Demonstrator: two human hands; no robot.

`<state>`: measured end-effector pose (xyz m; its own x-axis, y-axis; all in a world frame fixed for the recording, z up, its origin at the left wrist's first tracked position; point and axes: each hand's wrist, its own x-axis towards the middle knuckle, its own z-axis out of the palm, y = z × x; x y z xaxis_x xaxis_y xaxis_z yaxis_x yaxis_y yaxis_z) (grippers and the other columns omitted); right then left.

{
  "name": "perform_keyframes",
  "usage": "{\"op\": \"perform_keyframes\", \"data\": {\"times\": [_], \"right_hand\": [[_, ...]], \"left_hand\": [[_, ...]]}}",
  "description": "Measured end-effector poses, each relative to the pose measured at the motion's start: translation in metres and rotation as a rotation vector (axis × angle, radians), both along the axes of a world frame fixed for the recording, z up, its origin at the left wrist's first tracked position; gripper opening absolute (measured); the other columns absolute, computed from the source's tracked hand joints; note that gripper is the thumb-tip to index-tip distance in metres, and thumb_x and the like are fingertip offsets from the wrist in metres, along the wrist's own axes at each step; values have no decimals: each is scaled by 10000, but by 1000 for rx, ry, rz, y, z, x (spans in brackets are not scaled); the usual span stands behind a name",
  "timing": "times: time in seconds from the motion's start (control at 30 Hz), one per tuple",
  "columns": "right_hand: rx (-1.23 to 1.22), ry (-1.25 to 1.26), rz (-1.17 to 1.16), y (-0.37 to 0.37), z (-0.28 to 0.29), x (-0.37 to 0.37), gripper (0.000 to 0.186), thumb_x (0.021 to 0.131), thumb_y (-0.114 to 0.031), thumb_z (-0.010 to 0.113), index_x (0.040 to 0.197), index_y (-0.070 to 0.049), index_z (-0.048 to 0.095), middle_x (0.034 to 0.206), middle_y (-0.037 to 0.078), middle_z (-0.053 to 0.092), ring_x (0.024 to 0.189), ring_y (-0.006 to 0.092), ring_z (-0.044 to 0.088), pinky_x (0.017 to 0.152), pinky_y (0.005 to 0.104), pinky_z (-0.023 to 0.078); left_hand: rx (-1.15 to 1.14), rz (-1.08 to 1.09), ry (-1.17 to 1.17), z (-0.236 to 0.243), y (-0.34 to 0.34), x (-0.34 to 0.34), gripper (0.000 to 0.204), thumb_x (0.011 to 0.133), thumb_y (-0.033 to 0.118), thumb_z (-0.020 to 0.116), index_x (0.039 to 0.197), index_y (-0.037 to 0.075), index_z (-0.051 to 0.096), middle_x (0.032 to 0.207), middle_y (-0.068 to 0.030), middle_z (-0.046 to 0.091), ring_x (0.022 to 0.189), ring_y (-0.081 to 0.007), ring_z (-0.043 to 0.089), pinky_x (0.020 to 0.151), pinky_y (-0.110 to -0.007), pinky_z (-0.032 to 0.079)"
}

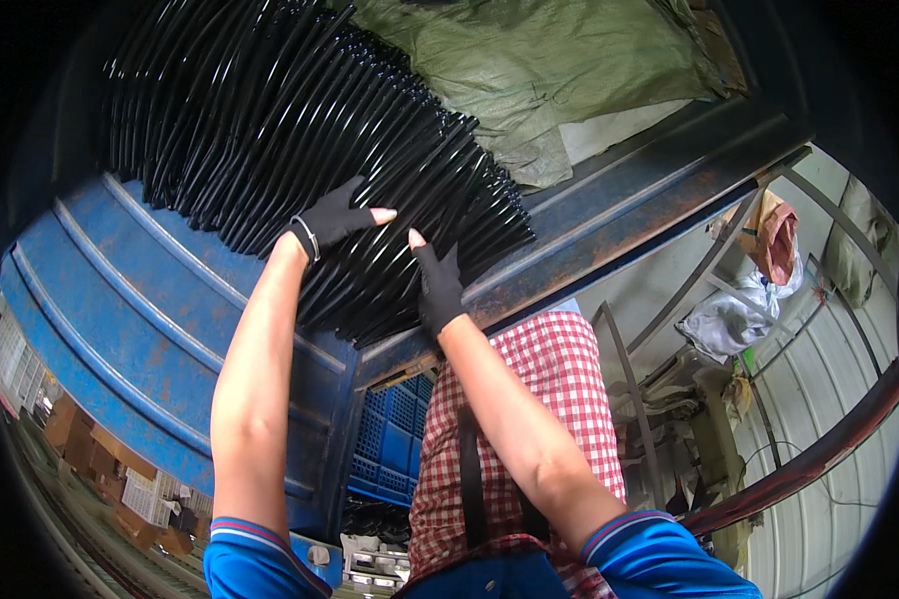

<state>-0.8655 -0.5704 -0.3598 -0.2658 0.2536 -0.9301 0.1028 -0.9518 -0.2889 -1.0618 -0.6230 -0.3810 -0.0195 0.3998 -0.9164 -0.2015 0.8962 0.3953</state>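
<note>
A dense row of glossy black curved tubes (240,120) lies along the top of a blue ribbed metal container (130,299). My left hand (342,215), in a black glove with a bare fingertip showing, rests on the tubes near the middle, thumb and fingers spread. My right hand (433,280), gloved the same way, touches the tubes at their lower right, just inside the metal rim (609,240), with its thumb pointing up and apart from the fingers. Both look open, though some fingertips are hidden among the tubes.
Green woven sheeting (549,70) lies beyond the tubes. Blue plastic crates (385,439) sit below the rim. Metal bars (624,354) and sacks (729,319) are at the right. Cartons (80,439) stand low at left. A red checked apron (559,369) covers my front.
</note>
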Motion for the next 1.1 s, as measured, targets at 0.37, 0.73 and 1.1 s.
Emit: {"op": "perform_keyframes", "data": {"times": [0.37,0.73,1.1], "right_hand": [[-111,194,-157,1,-18,9,688,781,-216,728,1354,-32,394,1236,96,533,1115,205,515,955,345,427],[-69,195,50,1,-2,19,758,714,-93,780,1342,-20,362,1187,98,555,1074,201,545,930,334,461],[62,287,164,6,-11,7,805,693,-150,780,1357,-41,338,1234,90,514,1122,202,511,960,342,426]], "left_hand": [[23,112,-142,27,6,11,1007,709,257,750,1465,-40,155,1493,-220,260,1398,-267,228,1132,-333,177],[109,212,-212,40,-12,17,1015,674,131,792,1464,-6,170,1398,-176,397,1266,-235,420,1067,-342,331],[108,340,-325,36,-33,8,973,662,320,785,1432,-3,286,1361,-162,465,1255,-253,436,1076,-344,316]]}}
